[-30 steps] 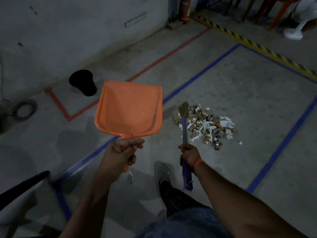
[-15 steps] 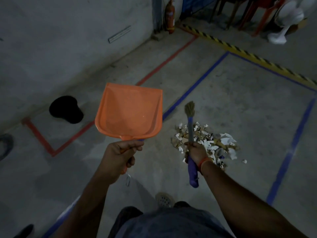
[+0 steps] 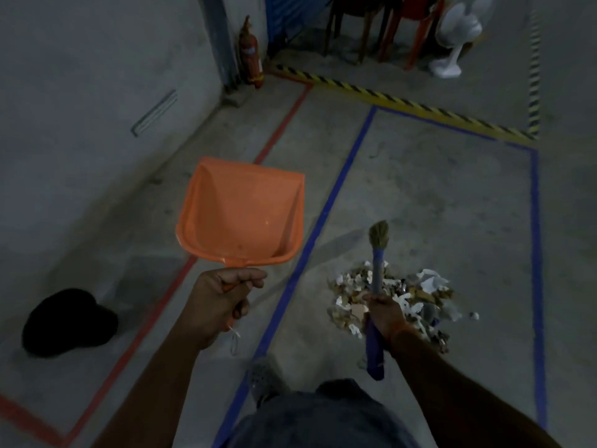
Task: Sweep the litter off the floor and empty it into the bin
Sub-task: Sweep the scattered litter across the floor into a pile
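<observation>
**Dustpan in one hand, brush in the other, litter pile sitting right below**

So the person is standing on a dim concrete floor and looking down at both arms. The left hand is gripping the handle of an orange dustpan, fingers curled tight around it, and the pan is hanging in the air at the centre of the frame with its open scoop facing up toward the camera. A little white loop of cord is dangling off the handle end just under that hand.

The right hand is wrapping around the purple handle of a small hand brush, with the bristle tuft pointing up the frame and the handle end sticking out below the fist. Neither tool is touching the floor as far as the view is showing.

The litter pile, mostly torn paper and brownish scraps, is lying lower right of centre, partly hidden behind the brush and right hand, inside a blue tape rectangle. The black bin is sitting at the lower left, across a red tape line, well apart from the pile.

Up top, a red fire extinguisher is standing against the wall, yellow-black hazard tape is running across, and a white fan is sitting at the upper right near some chair legs.
</observation>
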`<state>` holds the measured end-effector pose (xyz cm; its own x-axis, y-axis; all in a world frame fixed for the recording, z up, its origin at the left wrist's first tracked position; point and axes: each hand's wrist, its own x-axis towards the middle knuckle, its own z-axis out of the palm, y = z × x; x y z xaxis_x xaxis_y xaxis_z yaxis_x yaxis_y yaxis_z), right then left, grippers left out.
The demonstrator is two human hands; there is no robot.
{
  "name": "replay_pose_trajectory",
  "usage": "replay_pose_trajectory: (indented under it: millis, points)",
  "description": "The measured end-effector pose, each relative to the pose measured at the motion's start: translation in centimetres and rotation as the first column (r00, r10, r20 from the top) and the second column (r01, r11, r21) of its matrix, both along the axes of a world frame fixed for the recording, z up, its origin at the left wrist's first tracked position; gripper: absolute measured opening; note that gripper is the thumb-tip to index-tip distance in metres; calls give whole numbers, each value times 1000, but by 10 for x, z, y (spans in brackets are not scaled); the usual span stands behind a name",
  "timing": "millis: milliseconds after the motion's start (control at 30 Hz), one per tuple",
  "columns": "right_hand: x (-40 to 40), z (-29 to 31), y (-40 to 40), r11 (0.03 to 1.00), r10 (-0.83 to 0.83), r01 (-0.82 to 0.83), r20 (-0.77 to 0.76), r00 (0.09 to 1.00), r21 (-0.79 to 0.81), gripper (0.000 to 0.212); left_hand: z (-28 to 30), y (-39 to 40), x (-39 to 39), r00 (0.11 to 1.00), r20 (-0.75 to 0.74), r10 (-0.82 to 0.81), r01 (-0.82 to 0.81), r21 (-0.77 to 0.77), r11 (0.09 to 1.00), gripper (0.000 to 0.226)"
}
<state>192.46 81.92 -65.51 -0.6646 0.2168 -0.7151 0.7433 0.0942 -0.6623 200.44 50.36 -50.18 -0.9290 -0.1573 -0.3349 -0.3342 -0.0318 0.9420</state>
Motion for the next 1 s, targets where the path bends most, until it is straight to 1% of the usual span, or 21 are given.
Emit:
replay_pose_trajectory:
  millis: [33,100,233,367,467,567,633,733,800,867,933,1000]
  points:
    - [-9,-1,-13,999,-39,39,2,999,-21,14,2,-16,-21,999,-7,-34,34,-7,999,33]
    - [-25,-1,-34,996,-92,92,-1,996,-3,15,3,-40,-65,995,12,-100,100,-43,994,36]
    - [-61,9,-64,972,-236,236,-24,972,12,14,9,-55,-150,970,45,-241,243,-54,969,34]
    - [-116,2,-82,943,-327,327,-4,945,63,13,3,-62,-244,901,56,-429,433,-88,897,32]
    - [-170,-6,-88,903,-422,423,-28,906,79,14,-4,-61,-316,867,61,-494,498,-92,862,31]
    - [-221,-24,-87,861,-503,502,-11,864,82,13,-8,-60,-383,824,80,-561,567,-117,816,30]
    - [-247,-38,-80,821,-565,564,-12,825,90,12,-8,-60,-425,784,83,-616,621,-115,775,32]
    - [-285,-82,-54,755,-650,648,-13,760,104,12,-1,-51,-489,723,62,-688,690,-123,713,36]
    - [-309,-76,-48,712,-697,695,-22,717,97,17,4,-36,-525,686,39,-727,724,-137,676,34]
    - [-334,-34,-56,670,-736,735,-36,676,101,19,11,-17,-560,632,19,-775,770,-127,625,31]
    - [-355,-19,-58,613,-783,786,-67,618,81,19,13,2,-597,560,15,-828,824,-113,555,29]
    - [-376,-12,-61,554,-823,827,-87,562,96,20,9,19,-633,482,5,-876,872,-98,479,31]
